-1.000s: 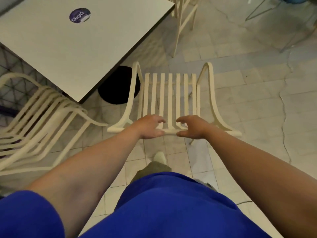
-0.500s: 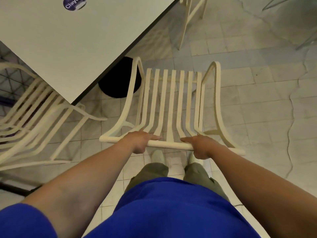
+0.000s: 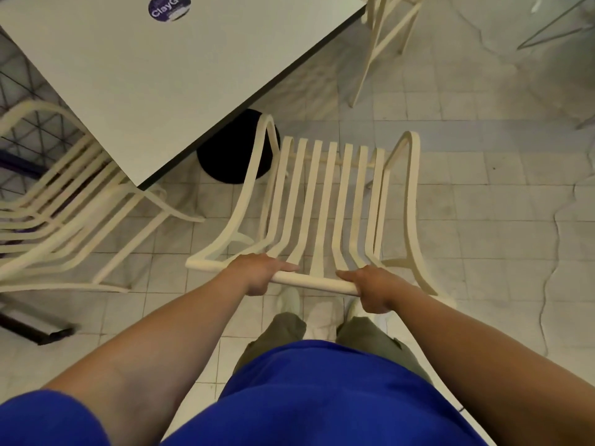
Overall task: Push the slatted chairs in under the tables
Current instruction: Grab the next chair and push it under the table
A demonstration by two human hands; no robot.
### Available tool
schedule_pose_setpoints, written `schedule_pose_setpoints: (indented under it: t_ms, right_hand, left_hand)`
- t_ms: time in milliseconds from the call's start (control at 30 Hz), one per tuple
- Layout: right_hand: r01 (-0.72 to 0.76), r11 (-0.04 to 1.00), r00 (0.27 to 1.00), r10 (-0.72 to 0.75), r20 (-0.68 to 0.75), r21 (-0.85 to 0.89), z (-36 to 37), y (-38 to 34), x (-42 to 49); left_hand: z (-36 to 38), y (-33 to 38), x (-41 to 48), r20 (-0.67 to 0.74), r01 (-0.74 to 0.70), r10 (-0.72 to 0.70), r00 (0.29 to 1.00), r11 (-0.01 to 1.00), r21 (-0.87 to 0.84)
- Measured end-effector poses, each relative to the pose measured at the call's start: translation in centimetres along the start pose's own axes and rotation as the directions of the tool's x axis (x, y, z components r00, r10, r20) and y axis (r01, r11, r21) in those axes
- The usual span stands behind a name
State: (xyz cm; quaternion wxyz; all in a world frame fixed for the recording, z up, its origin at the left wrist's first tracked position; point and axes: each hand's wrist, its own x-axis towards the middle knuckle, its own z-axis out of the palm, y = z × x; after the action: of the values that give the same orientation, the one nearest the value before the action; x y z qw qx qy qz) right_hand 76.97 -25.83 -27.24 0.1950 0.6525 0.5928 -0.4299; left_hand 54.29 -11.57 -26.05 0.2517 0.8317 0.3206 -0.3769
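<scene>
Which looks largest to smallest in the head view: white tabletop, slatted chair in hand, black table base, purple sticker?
1. white tabletop, cut off by the frame edge.
2. slatted chair; close to the tabletop and nearer the camera, so that order is unsure.
3. black table base, partly hidden.
4. purple sticker.

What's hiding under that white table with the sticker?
A round black base pokes out below the table edge, and the left slatted chair reaches partly under. The tabletop covers the rest.

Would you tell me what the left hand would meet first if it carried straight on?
Probably the chair's slats, just past the rail the left hand grips, though depth is unclear.
</scene>
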Motion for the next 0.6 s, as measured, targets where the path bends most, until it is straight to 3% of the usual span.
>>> schedule_pose_setpoints:
  t_ms: [600]
  right_hand:
    - [0.131,0.983,0.991,-0.129,0.024,-0.130,-2.5,6.7,-0.5]
  left_hand:
    - [2.6,7.2,0.3,-0.047,0.143,-0.155,0.987,0.971,-0.189]
